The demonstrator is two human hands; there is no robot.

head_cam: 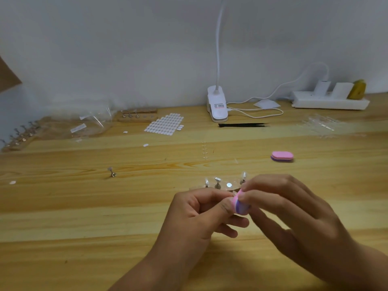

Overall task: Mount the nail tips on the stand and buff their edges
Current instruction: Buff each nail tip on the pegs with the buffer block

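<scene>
Centrally, the left hand (pixel 201 208) and the right hand (pixel 289 206) meet low over the pale, grained wooden surface (pixel 84 217). The left grip is curled, thumb and forefinger pinching a small clear plastic nail tip (pixel 234 193), much of it hidden. The right grip pinches a soft oval pink-and-purple foam buffer (pixel 240 204), which touches that tip. Just beyond the grip stands a low stand (pixel 194 188), its material unclear; it carries upright metal pegs bearing glossy clear mounted tips (pixel 217 179), and one round socket between them shines bare. Farther beyond and right of the grip a second pink-and-purple oval buffer (pixel 282 156) lies flat. Left of the grip a loose metal peg (pixel 112 172) lies tilted. Far beyond to the left, a crumpled clear plastic bag (pixel 92 122) holds contents I cannot make out. Beside it a wooden block stand (pixel 137 118) holds a few metal pegs in its holes, and a sheet of small white oval stickers (pixel 164 123) lies near; slim black tweezers (pixel 241 124) rest before a white clip lamp (pixel 217 108). At far right, a white power strip (pixel 329 102) holds plugs.
</scene>
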